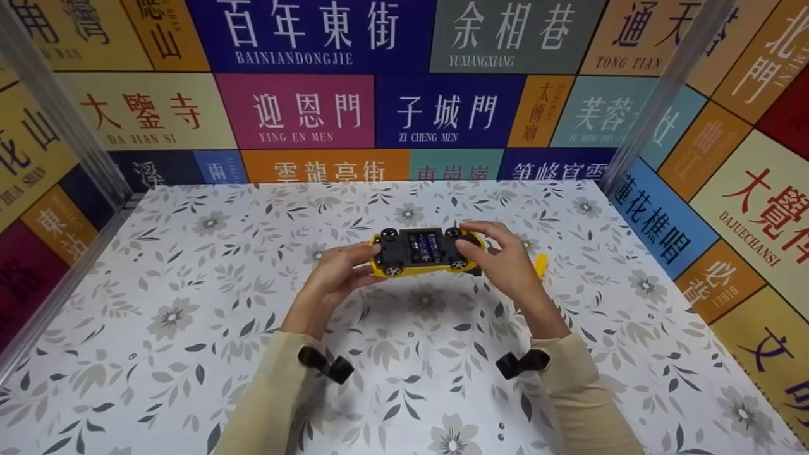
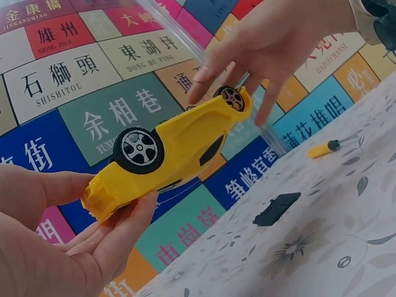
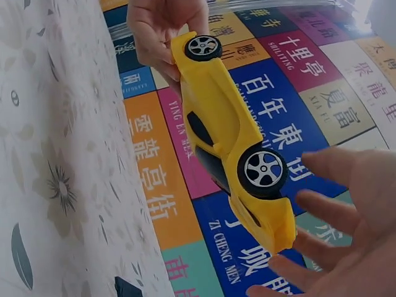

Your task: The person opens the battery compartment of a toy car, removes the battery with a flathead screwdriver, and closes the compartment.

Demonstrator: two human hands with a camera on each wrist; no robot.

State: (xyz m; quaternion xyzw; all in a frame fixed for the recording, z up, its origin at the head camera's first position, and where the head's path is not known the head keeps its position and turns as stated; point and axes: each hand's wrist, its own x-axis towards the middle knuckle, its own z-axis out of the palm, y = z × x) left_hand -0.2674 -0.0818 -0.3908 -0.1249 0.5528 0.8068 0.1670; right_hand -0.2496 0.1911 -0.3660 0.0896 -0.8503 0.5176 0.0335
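A yellow toy car (image 1: pixel 425 268) is held upside down above the table, its black underside and wheels facing up. In the head view, its open battery compartment (image 1: pixel 406 248) shows dark blue batteries (image 1: pixel 425 248) inside. My left hand (image 1: pixel 335 272) grips one end of the car, thumb on one side and fingers on the other, as the left wrist view shows. At the opposite end is my right hand (image 1: pixel 509 262); the right wrist view shows its fingers (image 3: pixel 331 210) spread and loosely bent beside the car, not closed round it. Whether a fingertip touches the car I cannot tell.
On the flower-patterned table (image 1: pixel 189 379) lie a small black cover (image 2: pixel 276 209) and a yellow-handled screwdriver (image 2: pixel 325 148), the latter to the right of my right hand. Upright panels (image 1: pixel 297 114) with coloured signs stand behind the table and along its sides.
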